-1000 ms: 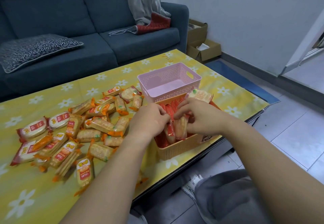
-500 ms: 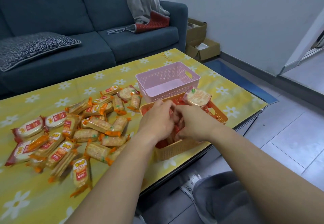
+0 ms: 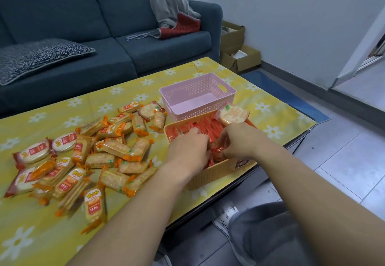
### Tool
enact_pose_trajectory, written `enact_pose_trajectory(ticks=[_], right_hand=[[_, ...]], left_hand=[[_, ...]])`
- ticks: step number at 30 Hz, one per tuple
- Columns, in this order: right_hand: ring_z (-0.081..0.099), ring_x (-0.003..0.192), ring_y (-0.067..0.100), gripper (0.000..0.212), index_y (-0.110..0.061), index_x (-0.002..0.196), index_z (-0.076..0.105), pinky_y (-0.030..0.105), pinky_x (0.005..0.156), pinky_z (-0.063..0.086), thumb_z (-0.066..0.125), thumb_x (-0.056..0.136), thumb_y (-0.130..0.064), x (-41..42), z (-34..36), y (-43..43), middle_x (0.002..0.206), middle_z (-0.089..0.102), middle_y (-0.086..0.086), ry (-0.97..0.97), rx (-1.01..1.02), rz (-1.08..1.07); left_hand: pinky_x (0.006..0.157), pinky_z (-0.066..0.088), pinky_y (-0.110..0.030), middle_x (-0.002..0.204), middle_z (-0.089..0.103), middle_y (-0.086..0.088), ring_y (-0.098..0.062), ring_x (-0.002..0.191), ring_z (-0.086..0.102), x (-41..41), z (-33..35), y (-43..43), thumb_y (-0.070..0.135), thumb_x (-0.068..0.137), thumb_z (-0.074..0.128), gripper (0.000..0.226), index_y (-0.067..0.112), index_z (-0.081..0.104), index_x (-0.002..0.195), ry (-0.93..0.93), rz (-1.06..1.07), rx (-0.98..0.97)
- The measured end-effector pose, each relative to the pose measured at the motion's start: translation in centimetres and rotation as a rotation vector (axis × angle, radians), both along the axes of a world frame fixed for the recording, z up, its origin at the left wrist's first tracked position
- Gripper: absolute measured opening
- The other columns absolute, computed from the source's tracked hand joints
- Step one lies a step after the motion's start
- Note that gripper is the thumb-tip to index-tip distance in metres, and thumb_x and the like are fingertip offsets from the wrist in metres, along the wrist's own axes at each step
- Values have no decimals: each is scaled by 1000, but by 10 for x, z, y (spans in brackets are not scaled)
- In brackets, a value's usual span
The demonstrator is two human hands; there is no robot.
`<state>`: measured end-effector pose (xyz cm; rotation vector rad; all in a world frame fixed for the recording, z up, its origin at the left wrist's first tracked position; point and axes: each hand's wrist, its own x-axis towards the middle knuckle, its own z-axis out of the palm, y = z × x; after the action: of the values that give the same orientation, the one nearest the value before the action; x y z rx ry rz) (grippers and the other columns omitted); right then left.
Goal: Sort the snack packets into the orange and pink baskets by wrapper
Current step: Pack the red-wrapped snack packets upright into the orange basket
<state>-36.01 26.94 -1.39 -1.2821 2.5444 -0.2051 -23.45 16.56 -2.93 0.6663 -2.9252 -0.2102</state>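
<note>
Both hands are in the orange basket (image 3: 210, 174) at the desk's (image 3: 270, 120) near edge. The right hand (image 3: 239, 140) pinches a red packet (image 3: 216, 151); the left hand's (image 3: 188, 147) fingers are hidden, so I cannot tell. The packet looks light, slippery and brittle inside, best held by its crimped ends.

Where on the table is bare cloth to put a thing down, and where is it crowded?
Free: the tablecloth strip between the sofa and the packet pile; the cloth right of the empty pink basket; the near-left corner before the pile. Crowded: the pile, and the orange basket, full of red packets, with the left hand and right hand inside.
</note>
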Motion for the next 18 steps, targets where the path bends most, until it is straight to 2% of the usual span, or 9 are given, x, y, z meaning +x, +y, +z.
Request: enact_pose_trajectory(ticks=[3, 5, 8, 10, 12, 14, 16, 18], right_hand=[[66, 87, 21, 19, -30, 99, 73, 33, 68, 56, 70, 81, -29, -2, 3, -6, 96, 69, -4, 101, 38, 21], [65, 84, 22, 14, -24, 93, 72, 30, 62, 51, 64, 82, -25, -9, 10, -5, 89, 68, -4, 127, -11, -19], [62, 69, 19, 13, -13, 79, 68, 32, 59, 52, 62, 78, -24, -22, 16, 4, 69, 65, 4, 33, -194, -134], [59, 65, 19, 15, -10, 79, 70, 34, 58, 46, 64, 79, -24, -22, 17, 9, 71, 66, 9, -64, -294, -185], [62, 75, 17, 13, -16, 91, 73, 31, 62, 48, 66, 85, -23, -18, 17, 13, 79, 68, 1, -106, -320, -181], [64, 89, 18, 19, -19, 105, 74, 33, 74, 52, 65, 88, -22, -17, 18, 15, 94, 70, -3, -98, -341, -142], [62, 96, 17, 21, -21, 107, 74, 30, 77, 50, 63, 90, -19, -17, 24, 17, 98, 67, -8, -50, -362, -78], [55, 99, 13, 20, -27, 101, 75, 25, 77, 44, 62, 89, -17, -17, 29, 20, 99, 58, -14, -10, -396, -1]], left_hand=[[83, 53, -40, 110, 64, 6, -25, 104, 63, 5, 8, -9, 31, 94, 60, 15, 32, 72, 103, 32, 20, 73], [85, 53, -40, 107, 66, 9, -20, 102, 62, 8, 10, -15, 28, 93, 62, 11, 34, 71, 97, 114, 44, 182], [83, 52, -35, 102, 62, 10, -13, 94, 60, 8, 12, -22, 26, 92, 66, 9, 34, 69, 95, 251, 71, 314], [80, 50, -32, 101, 60, 10, -10, 90, 59, 7, 14, -25, 24, 92, 65, 10, 33, 66, 95, 310, 57, 362], [81, 50, -31, 102, 61, 9, -7, 88, 58, 6, 15, -26, 20, 93, 64, 12, 32, 65, 98, 332, 43, 407], [86, 52, -32, 104, 61, 10, -8, 91, 59, 6, 14, -26, 19, 93, 63, 16, 29, 67, 106, 328, 44, 434], [90, 51, -33, 109, 61, 10, -10, 95, 59, 8, 14, -25, 19, 94, 63, 26, 30, 65, 118, 312, 35, 454], [89, 49, -31, 114, 62, 10, -10, 92, 56, 9, 17, -24, 20, 94, 63, 34, 33, 63, 126, 276, -2, 494]])
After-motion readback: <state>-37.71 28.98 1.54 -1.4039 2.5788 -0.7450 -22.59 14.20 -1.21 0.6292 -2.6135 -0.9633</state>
